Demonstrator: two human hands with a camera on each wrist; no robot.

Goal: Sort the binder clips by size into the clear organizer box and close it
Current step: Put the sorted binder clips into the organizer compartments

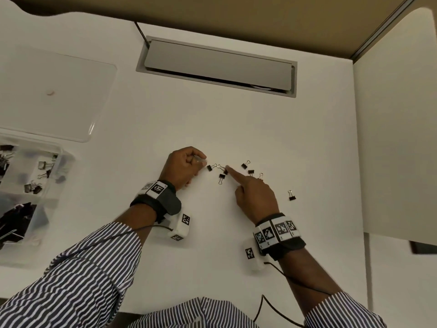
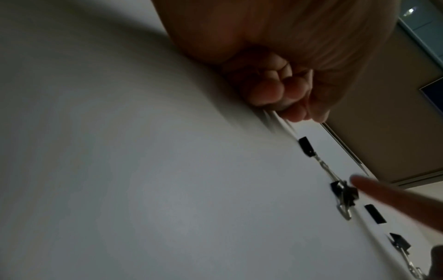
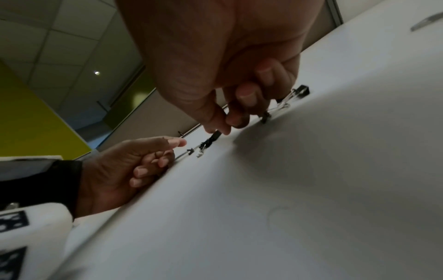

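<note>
Several small black binder clips lie loose on the white desk (image 1: 236,129). My right hand (image 1: 233,179) has its index finger straight, the tip pressing on one clip (image 1: 225,172) (image 3: 213,137); its other fingers are curled under. Just left, my left hand (image 1: 202,162) rests on the desk in a loose fist, and I see nothing in it. Another clip (image 1: 209,167) (image 2: 305,145) lies right in front of its knuckles. The clear organizer box (image 1: 59,157) stands open at the left edge with clips in its compartments.
The box's clear lid (image 1: 71,91) lies flat beyond it. One stray clip (image 1: 292,197) sits apart to the right. A grey cable hatch (image 1: 217,65) is set into the desk farther back. A partition wall (image 1: 397,138) bounds the right side.
</note>
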